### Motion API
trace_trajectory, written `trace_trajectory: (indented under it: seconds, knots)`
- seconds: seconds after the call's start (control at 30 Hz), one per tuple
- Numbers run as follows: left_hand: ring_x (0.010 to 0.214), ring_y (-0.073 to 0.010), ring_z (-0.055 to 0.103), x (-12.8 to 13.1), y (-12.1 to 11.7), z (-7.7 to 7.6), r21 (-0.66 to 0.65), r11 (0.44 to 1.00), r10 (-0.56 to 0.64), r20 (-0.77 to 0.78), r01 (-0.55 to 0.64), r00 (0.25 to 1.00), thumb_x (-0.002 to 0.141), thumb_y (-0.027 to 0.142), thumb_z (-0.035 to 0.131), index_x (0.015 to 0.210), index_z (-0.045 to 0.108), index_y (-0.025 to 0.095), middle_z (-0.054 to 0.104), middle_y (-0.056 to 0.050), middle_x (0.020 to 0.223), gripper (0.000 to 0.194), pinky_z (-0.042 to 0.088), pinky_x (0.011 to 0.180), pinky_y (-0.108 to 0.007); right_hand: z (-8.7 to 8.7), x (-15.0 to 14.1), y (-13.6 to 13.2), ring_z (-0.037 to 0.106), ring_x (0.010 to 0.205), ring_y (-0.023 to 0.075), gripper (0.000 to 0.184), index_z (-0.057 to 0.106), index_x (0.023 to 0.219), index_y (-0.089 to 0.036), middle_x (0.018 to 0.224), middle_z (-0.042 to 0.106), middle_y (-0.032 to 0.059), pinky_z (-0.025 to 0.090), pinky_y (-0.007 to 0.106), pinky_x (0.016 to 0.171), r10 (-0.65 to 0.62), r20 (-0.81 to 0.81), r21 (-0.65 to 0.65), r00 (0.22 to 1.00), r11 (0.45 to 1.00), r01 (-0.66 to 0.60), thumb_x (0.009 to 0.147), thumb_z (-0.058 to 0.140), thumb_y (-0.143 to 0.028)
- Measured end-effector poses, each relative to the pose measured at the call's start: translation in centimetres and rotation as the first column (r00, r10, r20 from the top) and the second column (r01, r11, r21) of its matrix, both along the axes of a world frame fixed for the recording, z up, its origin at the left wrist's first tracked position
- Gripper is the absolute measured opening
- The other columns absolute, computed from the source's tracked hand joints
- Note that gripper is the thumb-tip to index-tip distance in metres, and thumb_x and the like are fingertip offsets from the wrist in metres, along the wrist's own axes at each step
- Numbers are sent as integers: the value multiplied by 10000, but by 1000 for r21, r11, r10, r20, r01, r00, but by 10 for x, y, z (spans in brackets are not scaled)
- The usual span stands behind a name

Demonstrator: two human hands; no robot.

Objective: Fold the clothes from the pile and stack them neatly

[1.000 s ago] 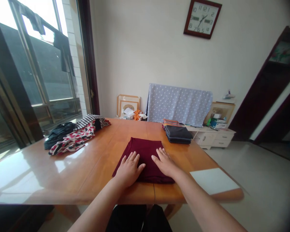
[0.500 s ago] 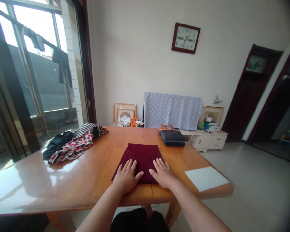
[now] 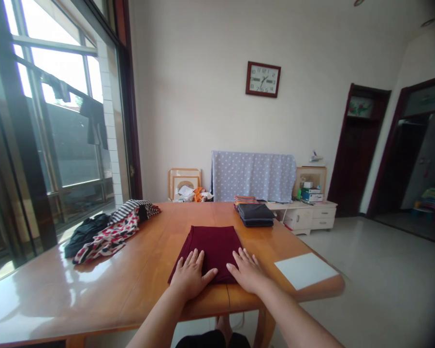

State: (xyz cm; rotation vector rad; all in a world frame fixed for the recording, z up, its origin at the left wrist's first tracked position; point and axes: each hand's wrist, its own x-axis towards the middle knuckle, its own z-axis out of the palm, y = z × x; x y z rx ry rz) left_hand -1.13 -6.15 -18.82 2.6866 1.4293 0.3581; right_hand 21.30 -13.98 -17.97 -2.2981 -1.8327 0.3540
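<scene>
A folded maroon garment [image 3: 214,241] lies flat near the front edge of the wooden table [image 3: 159,261]. My left hand [image 3: 191,275] rests on its lower left part, fingers spread and palm down. On the lower right part lies my right hand [image 3: 248,271], also flat with its fingers apart. Neither hand grips the cloth. What kind of garment it is I cannot tell from the folded shape.
Loose clothes [image 3: 108,229], striped, patterned and dark, are heaped on the table's left. A stack of folded clothes [image 3: 255,213] sits at the back right. A white sheet [image 3: 307,270] lies by the right corner. A low white cabinet [image 3: 313,217] stands beyond.
The view has tilted up and levelled, so the scene sits lower in the picture. Both hands stay flat on the maroon garment, nearly unchanged in place.
</scene>
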Motion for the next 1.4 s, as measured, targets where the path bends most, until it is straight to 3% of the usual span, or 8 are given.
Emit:
trace_trajectory:
  seconds: [0.3, 0.97, 1.4]
  knots:
    - [1498, -321, 164, 1, -6, 7, -21, 1000, 9, 5, -9, 1000, 831, 809, 228, 1539, 329, 208, 214, -112, 1617, 934, 126, 1189, -547, -7, 0, -4, 43, 1517, 255, 772, 186, 1573, -249, 1648, 70, 44, 2, 487, 1197, -30, 11, 42, 999, 999, 29, 933, 146, -679]
    - [1493, -309, 189, 0, -4, 7, -21, 1000, 17, 19, -17, 1000, 829, 806, 279, 1526, 358, 208, 239, -110, 1609, 922, 153, 1192, -511, 7, -5, -21, 58, 1515, 264, 746, 242, 1561, -259, 1646, 84, 26, 21, 459, 1202, -26, -33, 83, 999, 996, 28, 939, 178, -665]
    - [1469, -315, 266, -3, -14, 14, 0, 1000, 10, 49, -10, 999, 835, 810, 279, 1495, 421, 223, 308, -101, 1589, 895, 189, 1190, -486, -1, -1, -18, 74, 1514, 265, 745, 274, 1552, -260, 1645, 97, 19, 25, 449, 1203, -27, -38, 106, 999, 994, 31, 935, 190, -669]
